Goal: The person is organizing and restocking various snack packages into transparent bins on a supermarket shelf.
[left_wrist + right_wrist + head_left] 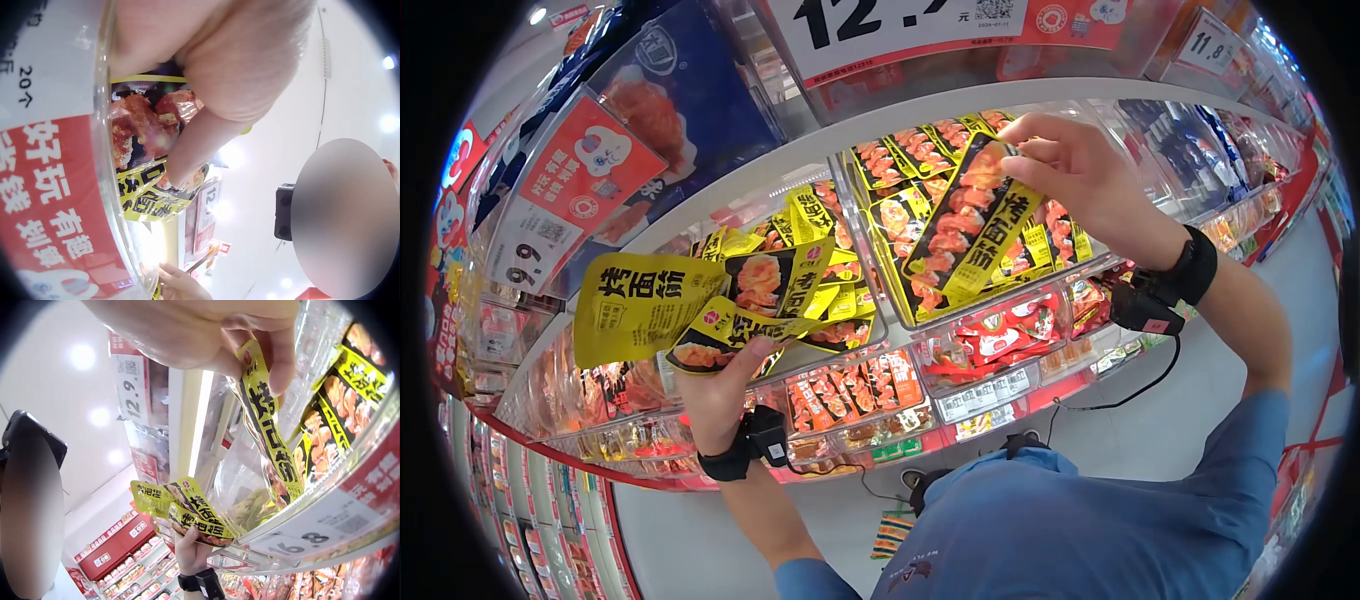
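Right hand (1090, 175) has thumb and fingers pinched together on one end of a single yellow-and-black packet (965, 225), held above the clear bin (1018, 290) of like packets (903, 215); whether its low end touches the packets below, can't tell. Left hand (718, 400) clamps a loose fan of packets (645, 310), thumb across the top, fingers mostly hidden under. Handling, as judged: pinch the sealed end only, not the filled middle, since the pouch looks limp and would likely fold or swing. The low end sits near the front wall with the 16.8 price label (300, 540), so a lift straight up before any sideways move should avoid snagging the rim. Left grip wants firm thumb pressure: the fanned packets splay in different directions and could slide off one another; squaring their edges would help before adding any more. Orientation: the single packet is long and narrow; in the head view its long axis slants from the pinched end, upper right, to the free end, lower left. Free end points down in the right wrist view, leaning slightly right. Big lettering runs along that axis, starting at the pinched end; pictured face is toward the head camera.
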Motion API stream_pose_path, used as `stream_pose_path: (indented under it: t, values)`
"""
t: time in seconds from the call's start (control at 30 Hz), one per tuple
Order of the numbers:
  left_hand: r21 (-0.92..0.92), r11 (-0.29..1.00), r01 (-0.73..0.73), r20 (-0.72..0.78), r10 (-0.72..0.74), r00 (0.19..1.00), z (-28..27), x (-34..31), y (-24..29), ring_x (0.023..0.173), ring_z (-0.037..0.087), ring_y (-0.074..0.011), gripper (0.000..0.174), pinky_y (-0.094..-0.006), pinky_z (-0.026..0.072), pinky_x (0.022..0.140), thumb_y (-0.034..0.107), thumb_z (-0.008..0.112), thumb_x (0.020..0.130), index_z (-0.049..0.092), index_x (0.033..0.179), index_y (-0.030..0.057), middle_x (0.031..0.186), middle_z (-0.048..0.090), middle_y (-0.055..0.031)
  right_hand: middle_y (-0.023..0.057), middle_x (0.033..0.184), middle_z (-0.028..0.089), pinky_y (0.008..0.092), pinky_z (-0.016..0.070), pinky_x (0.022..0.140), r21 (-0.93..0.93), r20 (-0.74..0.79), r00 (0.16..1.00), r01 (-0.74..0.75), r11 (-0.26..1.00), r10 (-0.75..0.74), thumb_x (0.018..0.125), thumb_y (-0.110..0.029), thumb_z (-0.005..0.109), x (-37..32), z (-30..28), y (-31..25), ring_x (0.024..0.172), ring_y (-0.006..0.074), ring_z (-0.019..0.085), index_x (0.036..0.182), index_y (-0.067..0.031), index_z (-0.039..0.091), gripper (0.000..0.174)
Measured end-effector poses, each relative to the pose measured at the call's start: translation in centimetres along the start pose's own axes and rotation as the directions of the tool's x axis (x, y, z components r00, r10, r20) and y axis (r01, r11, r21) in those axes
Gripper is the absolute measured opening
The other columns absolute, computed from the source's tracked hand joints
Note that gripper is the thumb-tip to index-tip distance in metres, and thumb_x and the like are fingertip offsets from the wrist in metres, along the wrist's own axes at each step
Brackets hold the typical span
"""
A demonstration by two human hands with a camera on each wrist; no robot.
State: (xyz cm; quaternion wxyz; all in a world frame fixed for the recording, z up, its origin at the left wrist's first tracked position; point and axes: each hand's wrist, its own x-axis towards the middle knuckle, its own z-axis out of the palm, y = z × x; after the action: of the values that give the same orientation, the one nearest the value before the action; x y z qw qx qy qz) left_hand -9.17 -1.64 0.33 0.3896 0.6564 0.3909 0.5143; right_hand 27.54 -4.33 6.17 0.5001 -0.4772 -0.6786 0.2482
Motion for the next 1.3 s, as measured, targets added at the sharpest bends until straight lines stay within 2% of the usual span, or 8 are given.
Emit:
stream_pose_path:
  t: [0.2,0.23,0.33,0.67,0.7,0.8,0.93,1.3]
  values:
    - [-0.096,0.992,-0.083,-0.045,0.079,0.996,0.8,0.0,0.3,0.088,0.062,-0.0144,0.043,-0.0269,0.0512,0.077,-0.004,0.071,0.076,0.051,0.113,-0.0035,0.102,0.063,-0.0088,0.0013,0.086,0.065,0.0207,0.0454,0.054,-0.155,0.166,0.974,-0.131,0.979,0.156,0.094,-0.014,0.052,4.7,2.2,0.9,0.066,0.003,0.056,0.109,-0.0012,0.061,0.022]
    - [-0.138,0.984,-0.11,-0.064,0.102,0.993,1.0,0.0,0.4,0.082,0.064,-0.0132,0.04,-0.0248,0.0519,0.072,-0.002,0.074,0.074,0.054,0.109,-0.0038,0.097,0.065,-0.0087,0.0104,0.084,0.068,0.0311,0.0483,0.065,-0.112,0.099,0.995,0.042,0.993,-0.031,0.088,-0.016,0.058,5.8,3.5,1.4,0.074,0.0137,0.061,0.101,-0.0021,0.067,0.021]
    - [-0.068,0.991,-0.112,-0.042,0.109,0.993,0.4,0.1,0.1,0.085,0.064,-0.0139,0.042,-0.0255,0.0521,0.073,-0.004,0.073,0.075,0.052,0.111,-0.0036,0.1,0.064,-0.0093,0.0167,0.091,0.068,0.0354,0.0504,0.077,-0.329,0.152,0.987,0.006,0.944,0.047,0.083,-0.015,0.059,7.8,4.9,2.6,0.085,0.0279,0.065,0.095,-0.0026,0.07,0.021]
    - [-0.043,0.997,-0.069,-0.085,0.065,0.994,1.0,0.2,0.7,0.077,0.061,-0.0081,0.036,-0.0207,0.0497,0.066,-0.002,0.075,0.074,0.057,0.105,-0.002,0.093,0.065,-0.0046,0.0155,0.1,0.066,0.0387,0.0472,0.086,-0.597,0.345,0.938,0.236,0.766,-0.02,0.079,-0.01,0.06,7.8,6.4,2.1,0.095,0.0304,0.062,0.101,-0.0033,0.066,0.024]
    - [-0.035,0.996,-0.079,-0.084,0.075,0.994,1.1,0.2,0.9,0.076,0.06,-0.0073,0.033,-0.0195,0.0485,0.065,-0.001,0.075,0.074,0.058,0.103,-0.0013,0.092,0.065,-0.0037,0.0154,0.104,0.065,0.0364,0.0473,0.087,-0.607,0.362,0.928,0.167,0.777,0.083,0.079,-0.006,0.06,7.8,6.2,1.5,0.096,0.0285,0.062,0.102,-0.0027,0.065,0.025]
    - [-0.031,0.997,-0.068,-0.083,0.065,0.994,0.9,0.3,0.5,0.077,0.061,-0.0078,0.036,-0.0199,0.0492,0.066,-0.001,0.075,0.074,0.057,0.105,-0.0013,0.093,0.064,-0.004,0.0114,0.098,0.068,0.0323,0.049,0.077,-0.329,0.32,0.947,0.124,0.936,-0.013,0.072,0.001,0.054,8.6,5.5,2.9,0.09,0.0216,0.064,0.098,-0.0069,0.07,0.031]
    - [-0.092,0.992,-0.091,-0.077,0.084,0.994,1.1,0.3,0.5,0.079,0.062,-0.0089,0.04,-0.021,0.0508,0.068,-0.001,0.075,0.075,0.054,0.109,-0.0016,0.096,0.064,-0.0049,0.0083,0.089,0.067,0.0286,0.0475,0.076,0.091,0.249,0.961,-0.145,0.985,0.118,0.073,0.001,0.054,9.0,4.6,3.2,0.085,0.0167,0.061,0.091,-0.0041,0.07,0.025]
    - [-0.095,0.992,-0.084,-0.063,0.078,0.995,1.0,0.4,0.4,0.08,0.063,-0.0105,0.039,-0.0219,0.0523,0.069,-0.002,0.074,0.075,0.054,0.109,-0.0028,0.096,0.065,-0.0069,0.0131,0.088,0.068,0.0346,0.0504,0.073,-0.267,0.203,0.977,0.127,0.955,-0.073,0.074,0.0,0.051,7.8,5.6,1.5,0.085,0.024,0.065,0.092,0.0007,0.067,0.024]
